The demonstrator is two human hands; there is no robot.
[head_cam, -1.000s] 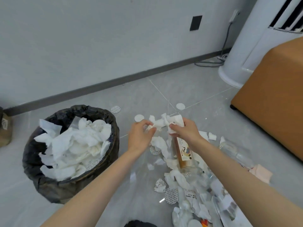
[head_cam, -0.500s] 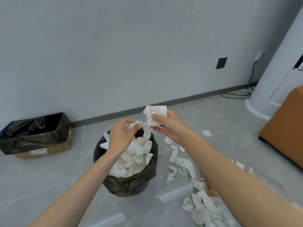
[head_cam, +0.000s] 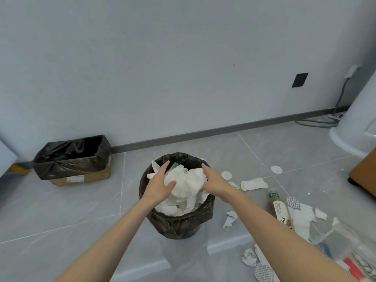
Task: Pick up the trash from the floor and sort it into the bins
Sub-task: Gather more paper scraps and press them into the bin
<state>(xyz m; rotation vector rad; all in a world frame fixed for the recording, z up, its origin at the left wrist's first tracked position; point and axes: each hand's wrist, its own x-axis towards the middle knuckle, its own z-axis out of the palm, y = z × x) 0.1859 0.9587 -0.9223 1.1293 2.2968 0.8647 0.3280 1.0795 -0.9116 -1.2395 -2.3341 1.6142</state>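
Over the round bin (head_cam: 179,220) by the wall, my left hand (head_cam: 157,187) and right hand (head_cam: 213,183), both released, press heaped tissue (head_cam: 187,183) that could spill onto the floor (head_cam: 81,210) because it overfills the rim.

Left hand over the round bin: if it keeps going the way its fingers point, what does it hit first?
Probably the far rim of the round bin; the left hand points up-right across the paper pile. Depth is unclear, so it might clear the rim.

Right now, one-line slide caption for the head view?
Both open hands press white tissue into the full round bin; a bottle lies nearby.
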